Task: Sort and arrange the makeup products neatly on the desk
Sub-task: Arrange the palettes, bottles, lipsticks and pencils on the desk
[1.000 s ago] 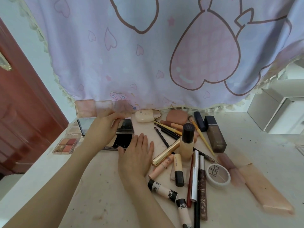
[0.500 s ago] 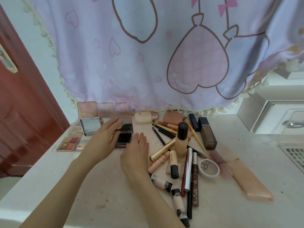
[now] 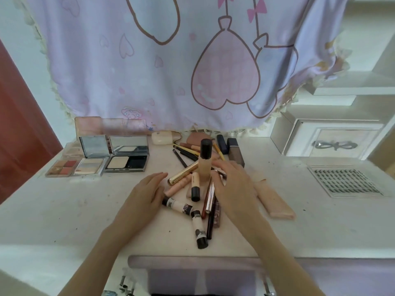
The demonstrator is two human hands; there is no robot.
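Three open palettes stand in a row at the back left: a blush palette (image 3: 62, 167), a mirrored highlighter compact (image 3: 92, 165) and a black powder compact (image 3: 127, 162). A heap of tubes and pencils fills the desk's middle, around an upright foundation bottle (image 3: 204, 163) with a black cap. A gold tube (image 3: 183, 172) and white concealer tubes (image 3: 179, 205) lie in it. My left hand (image 3: 145, 195) hovers flat and open just left of the heap. My right hand (image 3: 233, 186) is spread over the heap's right side, hiding what lies beneath, and holds nothing that I can see.
A peach flat tube (image 3: 274, 199) lies right of the heap. A tray of false lashes (image 3: 344, 182) sits at the right. A white drawer unit (image 3: 333, 138) stands at the back right. A lilac curtain (image 3: 171, 60) hangs behind. A chair back (image 3: 192, 261) is under the desk's front edge.
Both hands have left the black powder compact and moved right to the heap of tubes. The right hand now covers the round compact. The compacts stand lined up at the back left.
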